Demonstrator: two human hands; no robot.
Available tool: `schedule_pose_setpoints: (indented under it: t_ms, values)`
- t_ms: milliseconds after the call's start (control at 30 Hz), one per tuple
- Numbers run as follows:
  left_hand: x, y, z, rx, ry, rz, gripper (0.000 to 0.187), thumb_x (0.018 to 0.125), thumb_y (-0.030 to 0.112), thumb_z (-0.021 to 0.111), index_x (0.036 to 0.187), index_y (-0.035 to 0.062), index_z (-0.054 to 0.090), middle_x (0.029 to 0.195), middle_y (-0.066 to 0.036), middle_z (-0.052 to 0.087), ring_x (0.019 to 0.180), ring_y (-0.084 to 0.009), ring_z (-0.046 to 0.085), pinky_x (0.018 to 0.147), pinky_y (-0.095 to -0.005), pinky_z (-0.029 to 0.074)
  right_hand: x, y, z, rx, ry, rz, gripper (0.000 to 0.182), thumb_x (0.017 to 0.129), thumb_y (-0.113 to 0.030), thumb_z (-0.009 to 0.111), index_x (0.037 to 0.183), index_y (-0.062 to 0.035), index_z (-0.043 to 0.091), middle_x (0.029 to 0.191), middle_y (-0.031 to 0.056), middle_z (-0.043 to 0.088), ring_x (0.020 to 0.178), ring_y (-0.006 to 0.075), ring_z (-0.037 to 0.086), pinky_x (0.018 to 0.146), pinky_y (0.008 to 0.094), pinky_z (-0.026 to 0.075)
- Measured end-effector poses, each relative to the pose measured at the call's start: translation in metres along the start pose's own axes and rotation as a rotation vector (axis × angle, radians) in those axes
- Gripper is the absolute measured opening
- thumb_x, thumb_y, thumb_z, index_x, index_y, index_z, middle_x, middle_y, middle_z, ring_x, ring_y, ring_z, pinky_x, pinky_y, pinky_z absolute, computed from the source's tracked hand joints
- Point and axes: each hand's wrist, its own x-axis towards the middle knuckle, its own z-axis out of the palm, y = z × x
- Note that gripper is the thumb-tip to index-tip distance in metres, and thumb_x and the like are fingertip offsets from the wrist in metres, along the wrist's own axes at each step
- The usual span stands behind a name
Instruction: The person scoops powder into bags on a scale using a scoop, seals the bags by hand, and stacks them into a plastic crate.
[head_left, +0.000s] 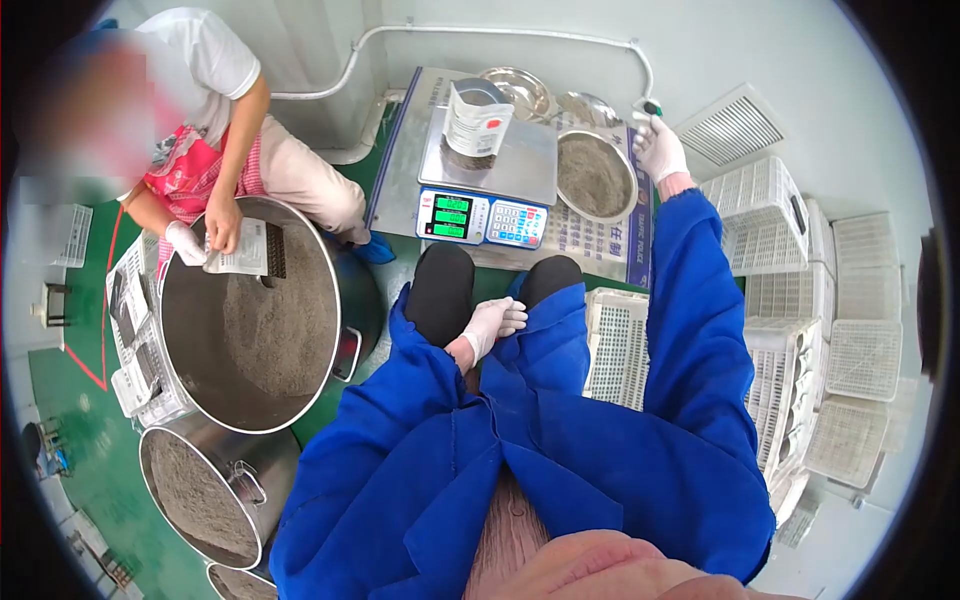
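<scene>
My left hand (495, 325), in a white glove, rests on my lap with its fingers loosely extended and nothing in it. My right hand (658, 150), also gloved, is closed around a small thing with a dark green end (651, 106); its kind is hidden. Just left of that hand is a metal bowl (628, 205) of grey-brown powder (590, 175). A white printed pouch (474, 125) stands on the steel plate of a digital scale (545, 160), whose green displays (452, 215) are lit. Further metal bowls (520, 90) sit behind it.
At left, a co-worker (205, 120) holds a printed pouch (243, 247) over a big steel drum (190, 320) of powder. Another powder-filled drum (265, 470) stands nearer. White plastic crates (770, 225) are stacked at right, and one crate (617, 345) lies beside my leg.
</scene>
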Motion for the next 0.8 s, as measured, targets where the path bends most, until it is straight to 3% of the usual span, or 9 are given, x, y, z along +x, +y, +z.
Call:
schedule_pose_setpoints:
  t_ms: [100, 300, 333, 400, 500, 600, 667, 733, 800]
  values:
    - [-0.002, 0.002, -0.004, 0.018, -0.016, 0.007, 0.036, 0.105, 0.031, 0.045, 0.110, 0.0050, 0.071, 0.099, -0.007, 0.075, 0.083, -0.0149, 0.070, 0.067, -0.0254, 0.051, -0.008, -0.024, 0.071, -0.190, -0.134, -0.111, 0.037, 0.105, -0.033, 0.046, 0.107, -0.0062, 0.071, 0.070, -0.0012, 0.059, 0.063, 0.0127, 0.054, 0.061, 0.0274, 0.046]
    - [-0.009, 0.009, -0.009, -0.009, -0.009, 0.021, 0.037, 0.105, 0.032, 0.045, 0.110, 0.0054, 0.070, 0.099, -0.007, 0.074, 0.085, -0.0148, 0.069, 0.070, -0.0258, 0.051, -0.049, -0.013, 0.200, -0.766, -0.206, -0.587, 0.035, 0.103, -0.029, 0.049, 0.103, -0.0035, 0.072, 0.075, 0.0057, 0.069, 0.066, 0.0124, 0.064, 0.063, 0.0295, 0.052]
    - [-0.011, 0.009, -0.009, -0.012, -0.010, 0.023, 0.037, 0.105, 0.032, 0.045, 0.110, 0.0054, 0.070, 0.099, -0.007, 0.074, 0.085, -0.0148, 0.069, 0.071, -0.0258, 0.051, -0.060, -0.006, 0.214, -0.874, -0.231, -0.608, 0.029, 0.101, -0.025, 0.050, 0.104, -0.0039, 0.071, 0.078, 0.0092, 0.070, 0.069, 0.0172, 0.068, 0.065, 0.0332, 0.054]
    - [-0.014, 0.011, -0.009, -0.006, -0.013, 0.027, 0.036, 0.105, 0.032, 0.045, 0.110, 0.0055, 0.070, 0.100, -0.007, 0.074, 0.086, -0.0150, 0.069, 0.072, -0.0259, 0.051, -0.063, 0.011, 0.224, -1.328, -0.274, -1.077, 0.023, 0.098, -0.020, 0.053, 0.104, -0.0045, 0.069, 0.082, 0.0105, 0.071, 0.071, 0.0249, 0.070, 0.068, 0.0366, 0.055]
    - [-0.016, 0.012, -0.009, -0.011, -0.016, 0.027, 0.037, 0.105, 0.032, 0.045, 0.111, 0.0053, 0.070, 0.101, -0.007, 0.074, 0.086, -0.0151, 0.069, 0.072, -0.0260, 0.051, -0.063, 0.015, 0.218, -1.303, -0.285, -1.375, 0.021, 0.096, -0.019, 0.054, 0.103, -0.0048, 0.067, 0.086, 0.0103, 0.072, 0.072, 0.0316, 0.070, 0.071, 0.0395, 0.056]
    - [-0.013, 0.010, -0.009, -0.015, -0.022, 0.013, 0.038, 0.106, 0.032, 0.044, 0.111, 0.0046, 0.069, 0.101, -0.007, 0.074, 0.086, -0.0152, 0.068, 0.072, -0.0261, 0.050, -0.060, 0.000, 0.198, -0.779, -0.171, -0.670, 0.028, 0.100, -0.019, 0.048, 0.106, -0.0030, 0.070, 0.083, 0.0107, 0.073, 0.066, 0.0193, 0.068, 0.067, 0.0310, 0.055]
    - [-0.008, 0.008, -0.009, -0.021, -0.028, 0.013, 0.038, 0.106, 0.031, 0.043, 0.112, 0.0043, 0.069, 0.101, -0.007, 0.074, 0.086, -0.0154, 0.068, 0.072, -0.0263, 0.050, -0.037, -0.010, 0.160, -0.609, -0.152, -0.509, 0.034, 0.101, -0.023, 0.046, 0.106, -0.0005, 0.071, 0.082, 0.0101, 0.072, 0.064, 0.0143, 0.065, 0.064, 0.0269, 0.053]
    - [-0.005, 0.006, -0.009, -0.031, -0.040, 0.017, 0.038, 0.106, 0.032, 0.043, 0.112, 0.0042, 0.069, 0.101, -0.007, 0.074, 0.085, -0.0150, 0.068, 0.072, -0.0261, 0.050, -0.025, -0.017, 0.120, -0.454, -0.056, -0.324, 0.036, 0.100, -0.025, 0.047, 0.105, 0.0004, 0.071, 0.080, 0.0097, 0.072, 0.064, 0.0156, 0.066, 0.063, 0.0267, 0.053]
    - [-0.007, 0.007, -0.007, -0.009, -0.020, 0.013, 0.038, 0.106, 0.032, 0.044, 0.112, 0.0044, 0.069, 0.101, -0.007, 0.074, 0.084, -0.0146, 0.069, 0.070, -0.0260, 0.051, -0.017, -0.015, 0.078, -0.454, 0.041, -0.291, 0.035, 0.099, -0.025, 0.047, 0.103, -0.0003, 0.072, 0.077, 0.0074, 0.072, 0.065, 0.0141, 0.065, 0.064, 0.0258, 0.052]
